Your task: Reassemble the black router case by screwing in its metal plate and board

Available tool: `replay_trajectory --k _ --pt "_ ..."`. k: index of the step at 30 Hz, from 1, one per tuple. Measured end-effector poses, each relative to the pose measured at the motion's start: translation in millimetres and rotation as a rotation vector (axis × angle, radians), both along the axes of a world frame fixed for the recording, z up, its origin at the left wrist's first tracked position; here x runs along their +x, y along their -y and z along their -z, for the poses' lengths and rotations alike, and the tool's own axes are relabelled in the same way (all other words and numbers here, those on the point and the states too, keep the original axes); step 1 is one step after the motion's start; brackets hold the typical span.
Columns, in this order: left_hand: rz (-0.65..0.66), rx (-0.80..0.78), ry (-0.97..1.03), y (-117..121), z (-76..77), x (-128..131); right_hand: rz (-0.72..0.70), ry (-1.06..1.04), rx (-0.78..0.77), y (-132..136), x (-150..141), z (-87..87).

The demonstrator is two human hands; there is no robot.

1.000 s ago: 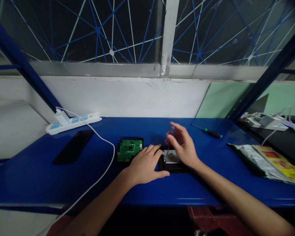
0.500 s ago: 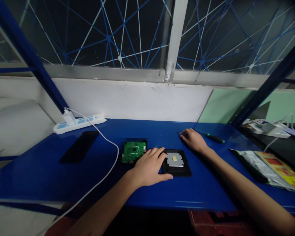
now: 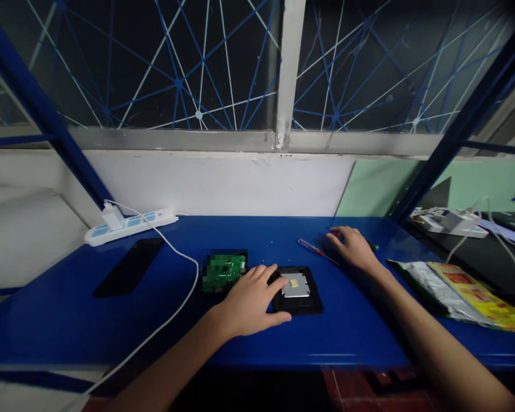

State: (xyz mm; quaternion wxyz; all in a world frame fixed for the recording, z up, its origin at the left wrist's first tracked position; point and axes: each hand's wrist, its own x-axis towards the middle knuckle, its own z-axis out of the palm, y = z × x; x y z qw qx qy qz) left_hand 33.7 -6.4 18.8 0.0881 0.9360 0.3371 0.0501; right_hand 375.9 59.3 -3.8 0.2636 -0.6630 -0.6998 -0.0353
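My left hand [image 3: 254,298] lies with its fingers spread, on the left edge of a square black case part [image 3: 313,304]. A silvery metal plate [image 3: 301,290] with a small yellowish pad sits in that part. Just beyond the left fingers is a green circuit board [image 3: 229,270] in a dark housing, partly blurred out. My right hand [image 3: 354,249] is open, fingers stretched loosely, over a green-handled screwdriver [image 3: 373,246] that it mostly hides. To its left lies a thin screwdriver [image 3: 312,247] with a clear and red handle, apart from the fingers.
A dark phone-like slab [image 3: 129,268] lies at left, below a white power strip [image 3: 131,226]. A white cable [image 3: 193,286] runs across the blue table [image 3: 352,343]. A foil bag [image 3: 459,292] lies at right. Tiny slivers are scattered near the board.
My right hand has let go of the thin screwdriver, which now lies on the table, and has moved right over the green-handled one. My left hand stays on the case part. The view has shifted slightly.
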Motion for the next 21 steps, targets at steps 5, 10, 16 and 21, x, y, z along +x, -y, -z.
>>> replay_trajectory --k 5,10,16,21 --pt "0.035 0.032 0.011 9.4 2.5 16.7 0.045 -0.091 0.068 3.0 10.3 -3.0" --pt "0.083 0.072 0.008 11.3 4.6 44.8 -0.021 -0.108 0.073 0.5 2.8 1.3" --pt "0.125 0.088 -0.012 7.8 7.5 76.6 -0.074 -0.11 0.065 0.7 -4.5 5.1" --pt "0.132 0.072 0.039 4.1 3.3 71.7 -0.081 -0.117 0.067 4.4 -8.2 1.4"
